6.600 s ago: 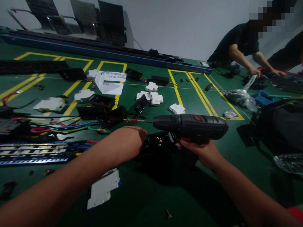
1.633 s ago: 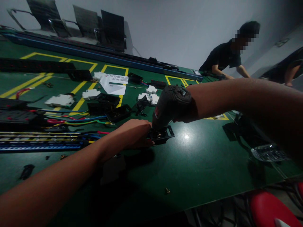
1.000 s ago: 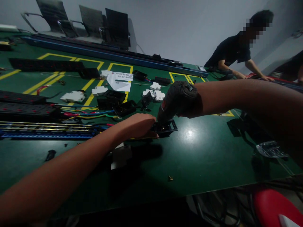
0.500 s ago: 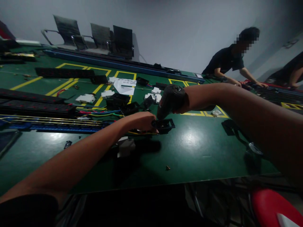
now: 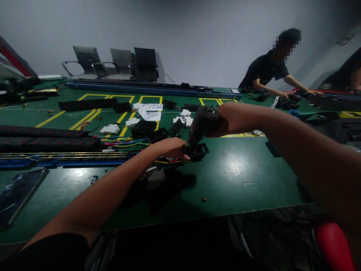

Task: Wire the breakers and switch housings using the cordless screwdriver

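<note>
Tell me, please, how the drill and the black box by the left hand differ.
The drill is gripped in the right hand, while the black box is held by the left hand. The drill tilts nose-down; the box has its open side facing up. The drill's body is rounded, the box angular. Both are dark.

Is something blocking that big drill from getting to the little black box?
Nothing visible is. The right hand holds the drill nose-down over the black box, and the left hand grips the box's left end. The drill's tip is hidden, though.
</note>
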The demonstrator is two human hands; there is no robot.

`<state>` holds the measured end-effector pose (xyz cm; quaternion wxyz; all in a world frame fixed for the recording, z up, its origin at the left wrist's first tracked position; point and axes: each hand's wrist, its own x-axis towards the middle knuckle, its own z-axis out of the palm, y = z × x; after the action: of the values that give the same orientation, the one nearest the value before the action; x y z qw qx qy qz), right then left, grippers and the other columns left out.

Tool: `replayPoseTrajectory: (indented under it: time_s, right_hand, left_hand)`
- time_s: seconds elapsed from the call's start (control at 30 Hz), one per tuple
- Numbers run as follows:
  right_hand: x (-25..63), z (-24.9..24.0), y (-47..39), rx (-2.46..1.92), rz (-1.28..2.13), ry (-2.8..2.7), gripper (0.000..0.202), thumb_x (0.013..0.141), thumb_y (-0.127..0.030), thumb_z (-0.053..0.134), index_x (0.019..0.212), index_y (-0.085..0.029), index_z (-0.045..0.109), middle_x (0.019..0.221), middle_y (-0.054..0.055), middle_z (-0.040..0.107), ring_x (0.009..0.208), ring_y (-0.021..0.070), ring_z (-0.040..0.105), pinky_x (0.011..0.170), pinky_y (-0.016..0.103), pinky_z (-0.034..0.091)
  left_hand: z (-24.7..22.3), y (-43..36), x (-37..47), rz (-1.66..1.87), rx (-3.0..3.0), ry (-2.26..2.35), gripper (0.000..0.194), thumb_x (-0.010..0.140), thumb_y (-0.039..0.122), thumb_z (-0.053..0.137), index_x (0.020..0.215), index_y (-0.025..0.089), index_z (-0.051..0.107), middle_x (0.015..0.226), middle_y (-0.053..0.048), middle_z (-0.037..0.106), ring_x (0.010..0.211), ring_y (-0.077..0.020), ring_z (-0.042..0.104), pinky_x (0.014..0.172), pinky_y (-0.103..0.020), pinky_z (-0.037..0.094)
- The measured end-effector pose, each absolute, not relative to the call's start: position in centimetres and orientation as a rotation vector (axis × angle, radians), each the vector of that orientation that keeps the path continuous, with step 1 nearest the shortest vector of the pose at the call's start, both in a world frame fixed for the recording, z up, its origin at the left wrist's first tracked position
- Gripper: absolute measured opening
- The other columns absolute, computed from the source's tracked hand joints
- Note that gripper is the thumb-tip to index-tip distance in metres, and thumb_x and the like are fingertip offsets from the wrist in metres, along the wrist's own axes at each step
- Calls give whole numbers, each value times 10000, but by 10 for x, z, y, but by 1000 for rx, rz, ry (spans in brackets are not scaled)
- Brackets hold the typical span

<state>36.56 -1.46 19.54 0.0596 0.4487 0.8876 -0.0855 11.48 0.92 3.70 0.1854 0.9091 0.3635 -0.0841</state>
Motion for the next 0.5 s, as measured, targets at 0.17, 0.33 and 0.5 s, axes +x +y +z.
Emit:
replayPoseTrajectory:
  time_s: [0.17,0.33,0.5]
  right_hand:
    - [384,207,-31,1425,-271,2765,493,881,-532,691,988,-55,758,778,18,681,705,124,584,711,269,432]
    - [438,163,-87,1642,31,2838,298,920,-323,631,1159,-169,720,1099,109,750,945,242,693,764,341,475]
    - [488,69,-136,2096,173,2555,563,829,-209,631,1387,-284,616,1275,112,693,1090,329,685,709,394,496]
  left_hand:
    - [34,14,113,-261,2549,1059,606,885,699,653,1199,183,706,1127,-152,749,903,-264,684,746,-324,496]
    - [55,28,84,12,2456,961,492,1052,554,413,1314,217,660,1340,-99,695,1167,-220,647,993,-302,478]
    - [62,22,49,-27,2515,1057,606,975,610,535,1407,192,609,1417,-136,636,1257,-256,608,1072,-333,448]
